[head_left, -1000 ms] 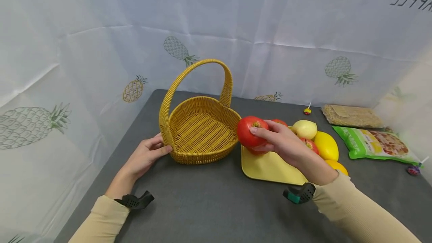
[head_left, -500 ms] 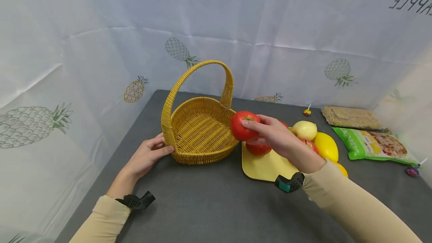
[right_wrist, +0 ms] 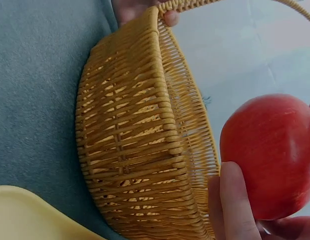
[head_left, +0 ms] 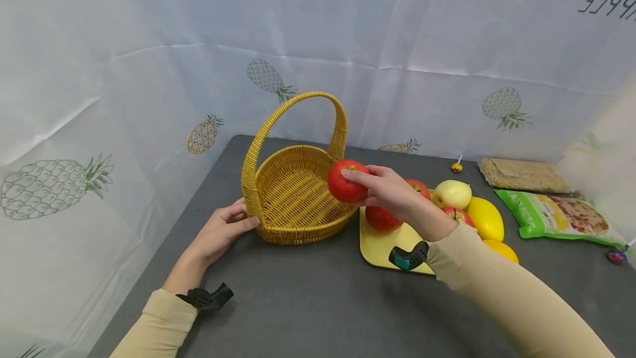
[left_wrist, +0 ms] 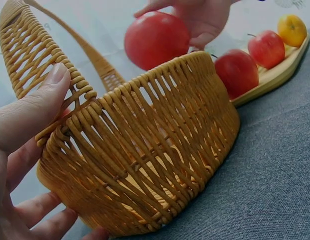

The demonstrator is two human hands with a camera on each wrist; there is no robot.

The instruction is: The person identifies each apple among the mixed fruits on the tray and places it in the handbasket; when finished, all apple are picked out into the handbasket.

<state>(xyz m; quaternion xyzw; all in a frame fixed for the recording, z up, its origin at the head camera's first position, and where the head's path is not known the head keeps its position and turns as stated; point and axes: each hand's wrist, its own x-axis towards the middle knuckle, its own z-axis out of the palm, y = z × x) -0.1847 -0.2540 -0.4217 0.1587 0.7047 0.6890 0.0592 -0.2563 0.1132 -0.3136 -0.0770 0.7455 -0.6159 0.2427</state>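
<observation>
By the right hand (head_left: 392,189), a red fruit (head_left: 342,182) is pinched between thumb and fingers and held up near the right rim of the wicker basket (head_left: 300,235). The basket is gripped by the left hand (head_left: 221,231) at the left foot of its handle (head_left: 250,181). To the right, more fruit (head_left: 486,219) is gathered on and around a yellow tray (head_left: 375,250), beyond which a green bag (head_left: 558,215) is laid on the counter (head_left: 298,303).
</observation>
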